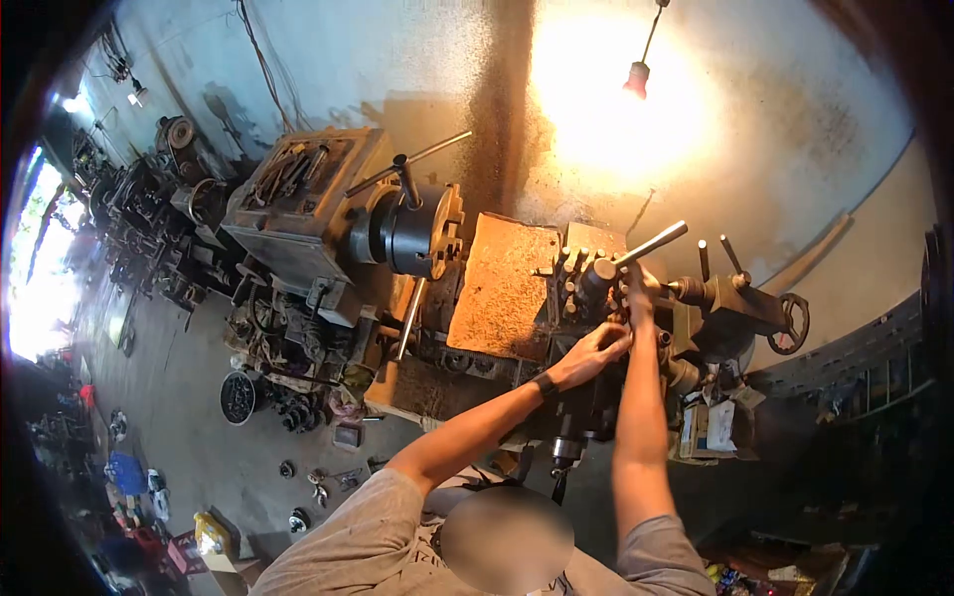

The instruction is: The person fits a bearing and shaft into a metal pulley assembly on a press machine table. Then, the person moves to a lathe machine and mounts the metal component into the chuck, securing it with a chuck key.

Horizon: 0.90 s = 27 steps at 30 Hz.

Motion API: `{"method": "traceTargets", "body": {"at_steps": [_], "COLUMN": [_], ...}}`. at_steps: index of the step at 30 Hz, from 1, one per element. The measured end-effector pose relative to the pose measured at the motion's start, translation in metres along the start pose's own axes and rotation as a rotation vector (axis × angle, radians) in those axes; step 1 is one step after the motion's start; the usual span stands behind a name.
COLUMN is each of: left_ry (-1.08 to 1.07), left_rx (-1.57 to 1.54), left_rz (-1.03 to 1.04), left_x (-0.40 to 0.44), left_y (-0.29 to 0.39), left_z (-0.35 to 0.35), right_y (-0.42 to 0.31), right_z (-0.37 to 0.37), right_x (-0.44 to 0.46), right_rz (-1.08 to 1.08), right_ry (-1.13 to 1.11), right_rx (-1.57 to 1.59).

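Observation:
My left hand (pixel 593 358), with a dark band at its wrist, reaches to the right side of the lathe's tool post (pixel 599 281). Its fingers are bent together at the post's lower side, and what they hold is too small to make out. Just beyond it, my right hand (pixel 639 296) is at the right side of the tool post, under the long metal handle (pixel 651 245). The right fingers are partly hidden among the metal parts. Left of the post, a board covered with metal chips (pixel 502 288) lies over the lathe bed.
The lathe chuck (pixel 412 230) with a T-shaped key (pixel 407 181) is to the left, beside the headstock (pixel 303 214) with tools on top. A tailstock handwheel (pixel 789 324) stands at the right. A lit bulb (pixel 636 79) hangs above. A black bucket (pixel 238 396) sits on the floor.

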<state>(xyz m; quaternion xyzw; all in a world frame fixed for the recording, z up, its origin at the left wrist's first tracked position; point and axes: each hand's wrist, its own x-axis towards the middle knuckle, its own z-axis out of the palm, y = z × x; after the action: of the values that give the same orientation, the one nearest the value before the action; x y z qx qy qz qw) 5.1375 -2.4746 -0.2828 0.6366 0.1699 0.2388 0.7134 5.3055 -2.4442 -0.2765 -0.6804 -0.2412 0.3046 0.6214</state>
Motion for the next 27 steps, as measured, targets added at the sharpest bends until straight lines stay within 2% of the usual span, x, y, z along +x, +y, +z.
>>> {"method": "traceTargets", "body": {"at_steps": [2,4,6,8,10,11,12,14,15,18,20,22,24,26,27], "left_ry": [-0.093,-0.117,-0.109,-0.068,-0.046,-0.049,-0.047,-0.044,-0.041,-0.061,-0.052,-0.058,-0.053,-0.052,-0.052], "left_rx": [0.003,0.052,0.077,0.091,0.019,0.022,0.023,-0.005,-0.022,0.059,0.055,0.042,0.01,-0.029,-0.049], "left_rz": [-0.065,-0.129,-0.203,-0.274,-0.313,-0.308,-0.302,-0.284,-0.274,-0.259,-0.282,-0.272,-0.277,-0.287,-0.295], "left_x": [-0.025,-0.05,-0.068,-0.079,-0.087,-0.089,-0.091,-0.094,-0.095,-0.096,-0.097,-0.101,-0.104,-0.106,-0.107], "left_y": [0.01,0.016,0.014,0.008,-0.001,-0.002,-0.003,-0.005,-0.005,-0.003,-0.002,-0.003,-0.009,-0.014,-0.013], "left_z": [-0.017,-0.036,-0.049,-0.056,-0.061,-0.064,-0.067,-0.072,-0.073,-0.075,-0.074,-0.075,-0.076,-0.076,-0.075], "right_y": [0.095,0.068,0.048,0.059,0.05,0.037,0.053,0.049,0.05,0.051,0.039,0.028,-0.004,-0.031,-0.034], "right_z": [-0.01,-0.002,0.012,0.017,0.016,0.017,0.014,0.009,0.015,0.011,0.013,0.001,-0.005,-0.01,-0.021], "right_x": [0.029,-0.031,-0.036,0.01,0.012,0.002,0.011,0.005,0.013,0.021,0.011,0.005,0.007,0.021,0.042], "right_rz": [-0.56,-0.405,-0.397,-0.65,-0.63,-0.538,-0.589,-0.526,-0.568,-0.665,-0.54,-0.506,-0.391,-0.257,-0.216], "right_ry": [0.394,0.578,0.658,0.659,0.697,0.682,0.686,0.66,0.659,0.63,0.629,0.574,0.554,0.389,0.185], "right_rx": [0.462,0.442,0.252,0.205,0.174,0.243,0.339,0.342,0.336,0.124,0.332,0.511,0.581,0.62,0.727]}}
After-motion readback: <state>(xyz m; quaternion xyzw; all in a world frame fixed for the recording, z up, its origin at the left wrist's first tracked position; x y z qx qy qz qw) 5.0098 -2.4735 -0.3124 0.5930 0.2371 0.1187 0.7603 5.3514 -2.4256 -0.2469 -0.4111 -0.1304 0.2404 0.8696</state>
